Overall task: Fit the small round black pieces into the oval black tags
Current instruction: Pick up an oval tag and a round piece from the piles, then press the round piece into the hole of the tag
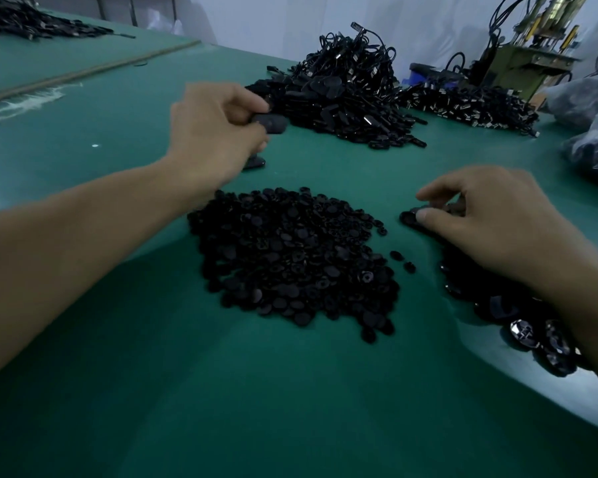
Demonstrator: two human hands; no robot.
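Note:
A heap of small round black pieces lies on the green table in front of me. Beyond it rises a big pile of oval black tags with cords. My left hand reaches toward that pile and pinches one oval black tag between thumb and fingers, just above the table. My right hand rests at the right of the heap, with its thumb and fingers closed on a black piece on the table. Another oval tag lies under my left hand.
More shiny black tags lie along the table's right edge under my right forearm. A second corded pile sits far right, another at far left. A machine and plastic bags stand beyond the table.

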